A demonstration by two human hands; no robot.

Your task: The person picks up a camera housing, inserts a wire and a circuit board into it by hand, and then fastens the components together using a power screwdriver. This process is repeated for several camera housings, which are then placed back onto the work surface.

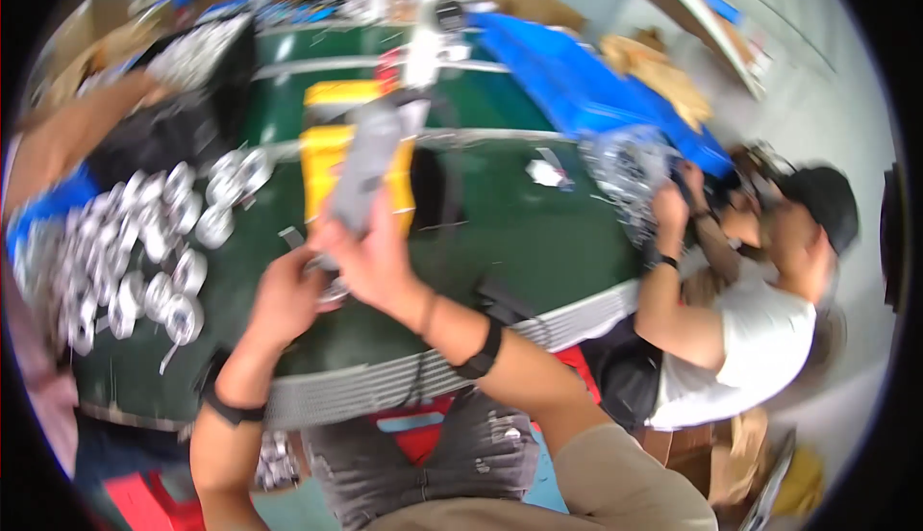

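My right hand [375, 262] is wrapped round the lower end of a long grey hand-held tool [370, 156], blurred by motion, so its exact kind is unclear. Beside it on the left, my left hand [288, 292] is closed with its fingertips pinched. A small silvery round piece [335, 290] shows at those fingertips, just under my right hand, and a short pale strip stands up next to them. Behind the tool is a yellow bin [322, 161], partly covered by it. To the left lies a heap of white and silvery round spool-like parts [154, 242], some with short tails.
The green table [500, 233] ends at a ribbed light edge [375, 385] before my lap. At right a co-worker in a white top [740, 348] handles a clear plastic bag [630, 170] beside a blue bin [567, 79]. Another person's arm [87, 137] reaches in at left, near a black bag [183, 127].
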